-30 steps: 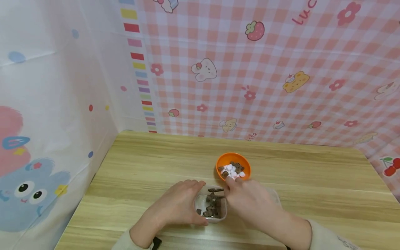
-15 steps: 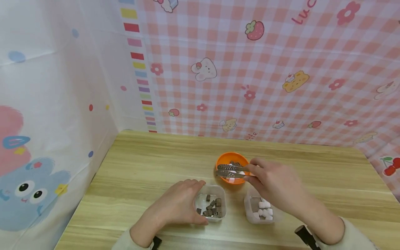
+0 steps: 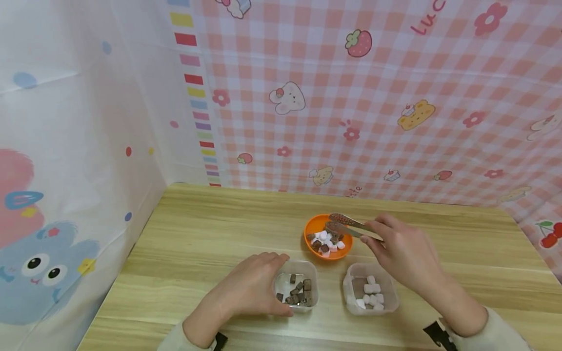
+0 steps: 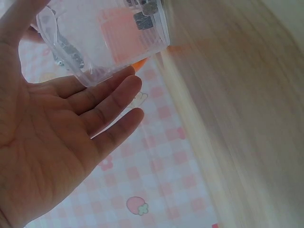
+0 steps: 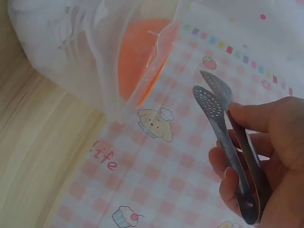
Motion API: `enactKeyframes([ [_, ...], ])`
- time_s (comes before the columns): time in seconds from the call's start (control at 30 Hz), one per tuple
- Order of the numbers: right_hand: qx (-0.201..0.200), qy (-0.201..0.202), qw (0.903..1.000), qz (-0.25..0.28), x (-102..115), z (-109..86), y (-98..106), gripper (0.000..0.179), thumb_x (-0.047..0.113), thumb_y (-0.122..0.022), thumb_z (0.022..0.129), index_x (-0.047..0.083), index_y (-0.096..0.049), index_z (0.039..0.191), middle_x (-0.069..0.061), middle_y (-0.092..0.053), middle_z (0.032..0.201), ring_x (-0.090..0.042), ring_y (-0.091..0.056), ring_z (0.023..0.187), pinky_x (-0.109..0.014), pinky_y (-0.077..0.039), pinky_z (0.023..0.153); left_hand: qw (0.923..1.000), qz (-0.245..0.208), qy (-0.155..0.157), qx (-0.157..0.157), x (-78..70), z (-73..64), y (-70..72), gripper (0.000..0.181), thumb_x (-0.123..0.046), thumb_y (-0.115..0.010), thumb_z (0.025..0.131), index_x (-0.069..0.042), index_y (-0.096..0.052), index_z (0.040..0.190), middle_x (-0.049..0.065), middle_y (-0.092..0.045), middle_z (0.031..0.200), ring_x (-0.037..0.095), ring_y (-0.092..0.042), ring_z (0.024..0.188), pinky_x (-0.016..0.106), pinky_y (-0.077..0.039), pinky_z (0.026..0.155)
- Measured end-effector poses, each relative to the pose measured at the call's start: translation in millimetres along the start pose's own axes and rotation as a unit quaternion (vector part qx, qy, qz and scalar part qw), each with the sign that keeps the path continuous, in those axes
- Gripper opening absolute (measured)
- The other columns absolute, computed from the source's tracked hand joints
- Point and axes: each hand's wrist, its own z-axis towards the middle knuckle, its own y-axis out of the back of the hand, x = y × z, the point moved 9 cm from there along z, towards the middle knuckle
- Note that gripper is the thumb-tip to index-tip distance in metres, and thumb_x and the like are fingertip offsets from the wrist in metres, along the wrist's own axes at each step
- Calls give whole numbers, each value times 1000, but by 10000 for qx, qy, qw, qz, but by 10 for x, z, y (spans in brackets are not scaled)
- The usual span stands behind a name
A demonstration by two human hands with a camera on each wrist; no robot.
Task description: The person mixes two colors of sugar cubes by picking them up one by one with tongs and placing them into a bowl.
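My left hand (image 3: 248,287) holds a clear plastic box (image 3: 310,267) by its left side, thumb at the near side and fingers at the far side. Small brown cubes (image 3: 294,298) lie inside the box. The right hand (image 3: 406,251) grips metal food tongs (image 3: 351,226), their two perforated tips apart, with nothing seen between them in the right wrist view. Those tips hover over the right rim of an orange bowl (image 3: 309,243), which contains white and pale pink pieces resembling marshmallows (image 3: 323,236) mixed with brown cubes (image 3: 325,248).
A second clear plastic box (image 3: 392,303) with several white marshmallow-like pieces (image 3: 372,288) stands right of the first, below the right forearm. The wooden table (image 3: 228,214) ends at a pink checked cloth (image 3: 281,131) behind and a white cloth on the left.
The right hand has moved from the left box up to the orange bowl, then further right and back, with the tongs opening. The left hand has stayed in place.
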Motion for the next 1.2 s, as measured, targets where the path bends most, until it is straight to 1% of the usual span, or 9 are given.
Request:
enactKeyframes([
  [0.27, 114, -46, 9998, 182, 47, -25, 10, 34, 23, -87, 79, 4, -80, 106, -5, -71, 95, -8, -56, 58, -19, -37, 42, 10000, 42, -35, -40, -12, -6, 0, 106, -57, -94, 63, 0, -57, 144, 14, -67, 136, 28, -62, 125, 47, -48, 110],
  [0.4, 422, 52, 9987, 289, 160, -28, -21, 33, 27, -85, 82, 5, -78, 105, -1, -71, 96, -11, -64, 67, -25, -51, 51, 10000, 0, -27, -53, -6, -13, 2, 105, -56, -94, 63, -1, -58, 144, 13, -67, 135, 28, -62, 125, 47, -49, 110],
  [0.5, 657, 251, 9969, 353, 269, -39, -53, 33, 27, -84, 84, 6, -77, 108, 0, -72, 99, -13, -70, 75, -32, -59, 61, 10000, 12, -40, -75, -7, -13, 5, 105, -56, -94, 62, -1, -58, 144, 13, -67, 135, 27, -62, 124, 46, -49, 110],
  [0.6, 643, 597, 9953, 401, 396, -49, -58, 31, 29, -80, 88, 5, -76, 107, -1, -74, 99, -14, -72, 78, -34, -61, 64, 9999, 36, -57, -87, -10, -12, 6, 105, -57, -95, 62, -1, -58, 144, 13, -68, 134, 27, -63, 123, 46, -50, 109],
  [0.7, 461, 968, 9937, 329, 520, -57, -53, 33, 38, -70, 97, 6, -77, 105, 1, -74, 95, -12, -70, 75, -30, -58, 57, 9999, 56, -72, -88, -15, -8, 7, 105, -57, -94, 62, -1, -58, 144, 12, -68, 134, 27, -63, 122, 46, -50, 108],
  [0.77, 385, 1155, 9922, 264, 593, -63, -63, 33, 39, -69, 97, 7, -77, 102, 1, -74, 93, -12, -70, 73, -27, -54, 52, 9999, 70, -88, -93, -19, -5, 9, 105, -57, -94, 62, -2, -58, 144, 12, -68, 133, 26, -63, 121, 45, -50, 108],
  [0.93, 629, 1364, 9886, 94, 732, -66, -184, 24, 30, -82, 82, 11, -74, 95, 6, -65, 83, -6, -56, 64, -19, -39, 45, 9998, 78, -142, -112, -27, 0, 15, 104, -56, -95, 62, -1, -59, 143, 11, -69, 130, 24, -64, 117, 43, -52, 105],
  [1.03, 876, 1487, 9849, -112, 812, -62, -287, 25, 29, -85, 80, 12, -69, 90, 7, -57, 77, -6, -48, 61, -20, -33, 44, 9997, 99, -165, -124, -29, -3, 18, 104, -56, -95, 62, -1, -59, 142, 11, -69, 130, 24, -64, 117, 43, -53, 105],
  [1.2, 1055, 1766, 9775, -460, 937, -46, -400, 30, 27, -88, 77, 11, -64, 82, 3, -54, 74, -11, -47, 58, -23, -35, 43, 9997, 136, -146, -108, -21, -1, 10, 104, -56, -94, 63, -1, -59, 143, 13, -68, 133, 28, -63, 121, 44, -51, 107],
])
